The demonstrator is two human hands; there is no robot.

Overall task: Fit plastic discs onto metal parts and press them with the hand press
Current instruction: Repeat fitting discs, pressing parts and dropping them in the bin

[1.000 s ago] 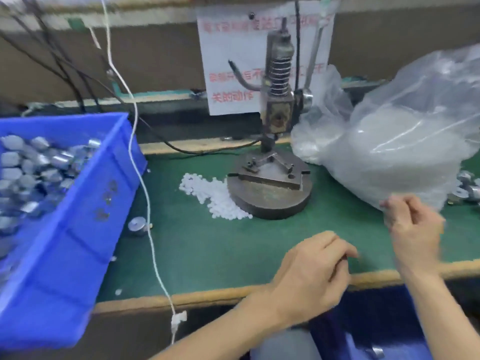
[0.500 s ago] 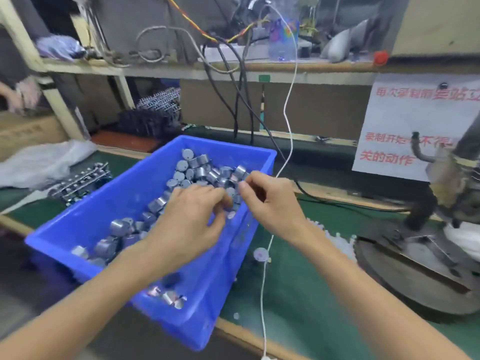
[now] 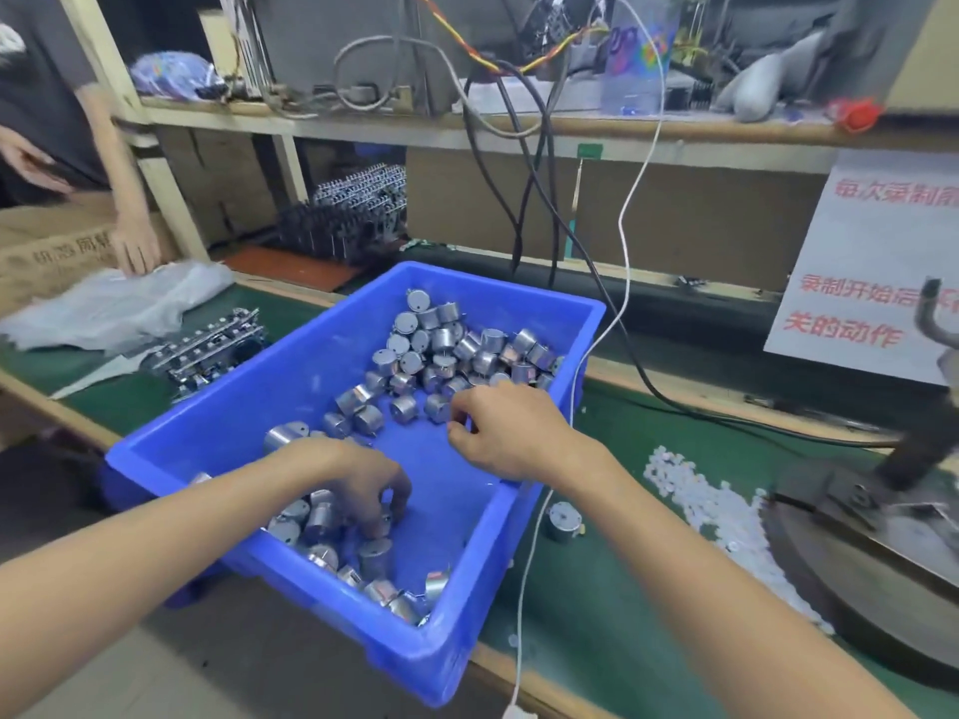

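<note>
1. The left hand (image 3: 358, 480) reaches into the blue bin (image 3: 218, 448). Its fingers curl among the metal parts (image 3: 322, 516) under them, but I cannot tell if they hold one.
2. The right hand (image 3: 511, 433) curls its fingertips against the farther heap; a hold is not clear.
3. The plastic discs (image 3: 700, 503) lie right of this hand, beside the hand press (image 3: 856, 552).
</note>
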